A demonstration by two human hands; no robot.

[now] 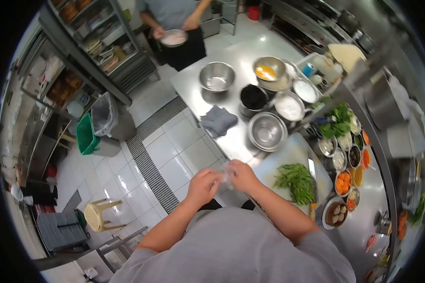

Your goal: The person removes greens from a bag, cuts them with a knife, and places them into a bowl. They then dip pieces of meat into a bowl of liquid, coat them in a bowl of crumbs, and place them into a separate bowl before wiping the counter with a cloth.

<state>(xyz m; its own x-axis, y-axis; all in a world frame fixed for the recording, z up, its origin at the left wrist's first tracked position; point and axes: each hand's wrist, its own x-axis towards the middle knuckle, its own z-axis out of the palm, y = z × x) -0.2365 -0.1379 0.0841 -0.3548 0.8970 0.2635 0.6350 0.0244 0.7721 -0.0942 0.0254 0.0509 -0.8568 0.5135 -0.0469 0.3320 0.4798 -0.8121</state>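
Observation:
In front of my body both hands are closed on a thin, crumpled piece of clear plastic, its exact kind too blurred to tell. My left hand pinches it from one side. Opposite, my right hand grips it near the corner of the steel table. Just right of my right forearm, chopped green leaves lie heaped on a white cutting board. A knife rests along the board's far side. Beyond my hands sits a steel bowl, with a grey cloth farther left.
A person across the table holds a bowl. Several containers stand on the right, among them a bowl of black food and one of carrots. On the floor are bins and a plastic stool.

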